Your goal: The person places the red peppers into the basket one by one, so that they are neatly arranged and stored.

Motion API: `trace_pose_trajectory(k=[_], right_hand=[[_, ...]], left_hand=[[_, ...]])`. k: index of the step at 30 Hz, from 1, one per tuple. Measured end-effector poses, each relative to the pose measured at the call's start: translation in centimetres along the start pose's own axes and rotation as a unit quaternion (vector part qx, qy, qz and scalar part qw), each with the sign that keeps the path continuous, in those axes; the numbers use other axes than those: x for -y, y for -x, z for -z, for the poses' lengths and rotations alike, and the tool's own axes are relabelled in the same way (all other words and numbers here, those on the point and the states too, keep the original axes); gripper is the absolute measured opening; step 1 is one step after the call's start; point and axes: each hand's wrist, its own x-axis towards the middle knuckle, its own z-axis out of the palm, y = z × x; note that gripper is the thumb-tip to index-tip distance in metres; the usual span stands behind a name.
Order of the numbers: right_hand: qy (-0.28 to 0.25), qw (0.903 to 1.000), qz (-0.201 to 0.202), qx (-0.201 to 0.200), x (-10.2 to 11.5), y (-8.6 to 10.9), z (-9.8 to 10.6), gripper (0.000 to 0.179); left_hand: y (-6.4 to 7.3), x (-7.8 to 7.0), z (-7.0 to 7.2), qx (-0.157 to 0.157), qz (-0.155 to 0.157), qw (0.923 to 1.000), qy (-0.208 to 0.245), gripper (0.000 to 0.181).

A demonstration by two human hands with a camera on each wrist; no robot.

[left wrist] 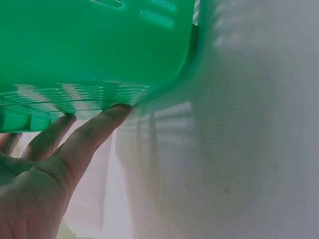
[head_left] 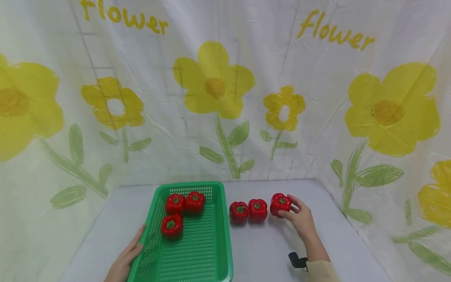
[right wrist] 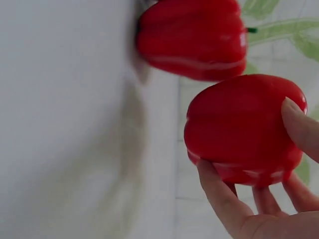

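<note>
A red bell pepper (head_left: 279, 205) is pinched between the thumb and fingers of my right hand (head_left: 302, 220). In the right wrist view this pepper (right wrist: 244, 129) is held off the white surface, beside another red pepper (right wrist: 194, 40). Two more red peppers, one at the left (head_left: 239, 212) and one nearer my hand (head_left: 258, 210), stand on the table. My left hand (head_left: 127, 256) touches the left side of a green plastic basket (head_left: 228, 243); its fingers (left wrist: 94, 132) lie extended against the slotted wall. Three red peppers (head_left: 172, 226) sit in the basket's far left part.
The white table (head_left: 267, 250) ends at a hanging curtain (head_left: 169, 156) printed with yellow flowers, which also runs along both sides. A black strap-like piece (head_left: 297, 260) sticks out at my right wrist. The basket's raised rim stands between the loose peppers and those inside.
</note>
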Motion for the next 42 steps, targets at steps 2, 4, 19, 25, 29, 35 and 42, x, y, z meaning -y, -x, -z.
trace_pose_trajectory(k=[2,4,19,25,29,35,42], right_hand=[[-0.005,0.9999,0.006,-0.008,0.6,0.3,0.0,0.078],[-0.006,0.9997,0.015,-0.018,1.4,0.6,-0.1,0.078],[-0.011,0.9978,0.057,-0.032,7.2,3.2,-1.0,0.078],[-0.019,0.9975,0.063,-0.028,8.9,4.0,-1.4,0.078],[-0.021,0.9971,0.068,-0.025,9.7,4.4,-1.8,0.077],[-0.027,0.9961,0.083,-0.011,11.0,5.0,-2.4,0.075],[-0.03,0.9945,0.1,0.016,12.3,5.7,-3.2,0.072]], left_hand=[[0.0,-0.1,-0.2,-0.011,0.02,0.9997,0.013,0.065],[0.0,-0.1,-0.3,-0.013,0.021,0.9996,0.014,0.066],[-0.2,0.0,0.0,-0.01,0.001,0.9999,-0.005,0.064],[-0.2,-0.2,-0.1,0.003,0.008,1.0,0.002,0.065],[-0.2,-0.3,-0.1,-0.001,0.022,0.9997,0.008,0.066],[-0.2,0.0,0.5,0.06,0.011,0.9976,0.033,0.065],[-0.2,0.0,0.6,0.048,0.018,0.9984,0.025,0.066]])
